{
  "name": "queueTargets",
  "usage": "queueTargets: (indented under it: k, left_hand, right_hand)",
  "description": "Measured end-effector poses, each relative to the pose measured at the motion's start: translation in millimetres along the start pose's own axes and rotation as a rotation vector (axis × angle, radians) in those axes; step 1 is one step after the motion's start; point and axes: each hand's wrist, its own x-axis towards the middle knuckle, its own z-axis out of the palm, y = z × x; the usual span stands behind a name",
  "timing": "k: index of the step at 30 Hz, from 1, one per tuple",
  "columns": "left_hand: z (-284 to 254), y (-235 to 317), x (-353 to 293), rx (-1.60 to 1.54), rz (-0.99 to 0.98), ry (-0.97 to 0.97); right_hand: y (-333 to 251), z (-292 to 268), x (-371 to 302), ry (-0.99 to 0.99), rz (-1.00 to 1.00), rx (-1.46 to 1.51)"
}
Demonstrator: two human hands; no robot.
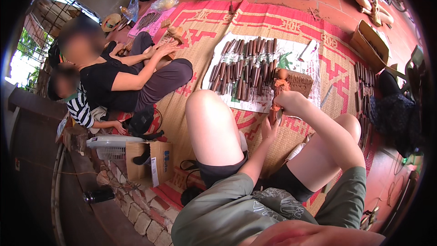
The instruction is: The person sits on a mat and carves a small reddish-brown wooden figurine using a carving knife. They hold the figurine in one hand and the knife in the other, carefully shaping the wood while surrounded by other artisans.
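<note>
Between my raised knees, both hands meet at a reddish-brown carved wooden piece (281, 85). My left hand (269, 128) is closed around its lower end. Just above, my right hand (286, 102) is curled shut against the piece; whatever lies inside those fingers is hidden. Behind the piece sit a brown carved wooden block (300, 83) and a rounded wooden knob (282, 74). Several wood-handled carving tools (248, 69) lie in rows on a white printed sheet (273, 106), just beyond my hands.
A red-and-tan woven mat (337, 82) spreads beneath me. To the left, a person (114, 75) sits with hands on a wooden piece (175, 34). More tools (364, 91) and a cardboard box (371, 45) lie right. A cardboard carton (157, 159) and fan (111, 148) stand lower left.
</note>
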Motion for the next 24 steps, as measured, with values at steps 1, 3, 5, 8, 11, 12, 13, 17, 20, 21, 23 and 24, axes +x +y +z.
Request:
queueTargets:
  k: [1, 3, 5, 8, 11, 12, 13, 17, 20, 21, 23, 24]
  left_hand:
    - [-0.8, 4.4, -1.5, 0.028, -0.009, 0.020]
    - [-2.8, 7.3, -2.3, 0.024, -0.058, -0.010]
    - [-4.0, 7.1, -1.6, 0.030, -0.077, -0.019]
    - [-3.7, 3.4, -2.5, 0.039, -0.060, -0.011]
    - [-2.3, 2.1, -2.0, 0.018, -0.054, -0.012]
    - [-1.8, 2.8, -2.2, 0.013, -0.059, -0.011]
    - [-1.5, 3.5, -2.3, 0.008, -0.064, -0.010]
    - [-4.5, 9.8, -1.6, -0.020, -0.056, -0.011]
    - [-6.7, 11.0, -1.1, -0.030, -0.068, -0.032]
    - [-6.7, 12.9, -1.7, -0.036, -0.074, -0.035]
    - [-6.8, 13.9, -2.3, -0.038, -0.077, -0.036]
    - [-6.8, 13.1, -2.4, -0.035, -0.075, -0.033]
  right_hand:
    - [0.8, -0.1, 0.6, -0.002, 0.012, -0.017]
    - [1.6, 0.8, 1.8, -0.007, 0.035, -0.052]
    - [0.0, -1.4, 3.0, -0.028, 0.034, -0.049]
    - [0.6, 0.2, 2.1, 0.026, -0.015, 0.020]
    - [1.2, 1.9, 2.4, 0.054, -0.042, 0.043]
    - [2.7, 4.4, 3.9, 0.052, -0.041, 0.034]
    - [3.9, 5.7, 4.4, 0.049, -0.040, 0.025]
    - [-0.1, -1.5, 3.4, 0.024, -0.013, 0.010]
    - [0.8, -4.0, 4.2, -0.007, 0.010, 0.001]
    - [1.0, -5.0, 3.2, -0.011, 0.022, 0.007]
    - [0.1, -7.5, 0.9, -0.019, 0.032, 0.009]
    - [-1.5, -9.3, -0.1, -0.022, 0.029, 0.005]
